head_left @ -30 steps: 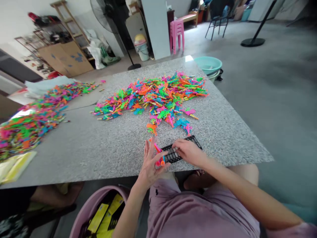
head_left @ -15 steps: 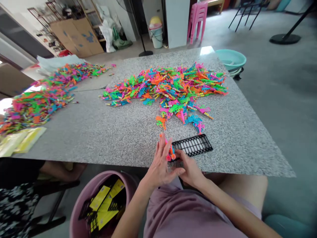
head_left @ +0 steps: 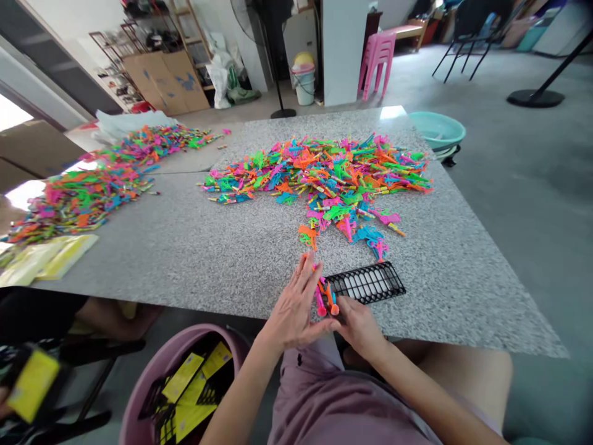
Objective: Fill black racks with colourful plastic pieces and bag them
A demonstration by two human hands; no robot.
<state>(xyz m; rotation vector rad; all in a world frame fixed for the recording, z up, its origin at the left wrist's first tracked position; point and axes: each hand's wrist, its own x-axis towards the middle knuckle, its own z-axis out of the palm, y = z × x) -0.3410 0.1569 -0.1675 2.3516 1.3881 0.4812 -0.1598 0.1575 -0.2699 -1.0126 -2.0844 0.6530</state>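
Note:
My left hand (head_left: 296, 303) stands on edge at the table's front, fingers stretched out, its inner side against small coloured plastic pieces. A pink piece (head_left: 320, 303) and an orange piece (head_left: 332, 300) with rounded ends show between my hands. My right hand (head_left: 359, 324) has its fingers curled at the near left end of a black plastic rack (head_left: 370, 283), an openwork grid lying flat; its fingertips are partly hidden. Just beyond lie an orange toy pistol (head_left: 307, 233) and blue pieces (head_left: 368, 233), with a large pile of coloured plastic toys (head_left: 324, 167) behind.
Another toy pile (head_left: 88, 185) and yellow packets (head_left: 67, 256) lie at the left. Below the table edge stands a pink tub (head_left: 139, 386) holding yellow-carded black racks. A co-worker's arm (head_left: 111, 315) is at left; a blurred yellow card (head_left: 34, 384) shows below. A turquoise basin (head_left: 438, 128) stands beyond the right edge.
The view has shifted, so the table sits slightly lower and further right. The pink and orange pieces now stick out more towards me. A yellow card has appeared at lower left.

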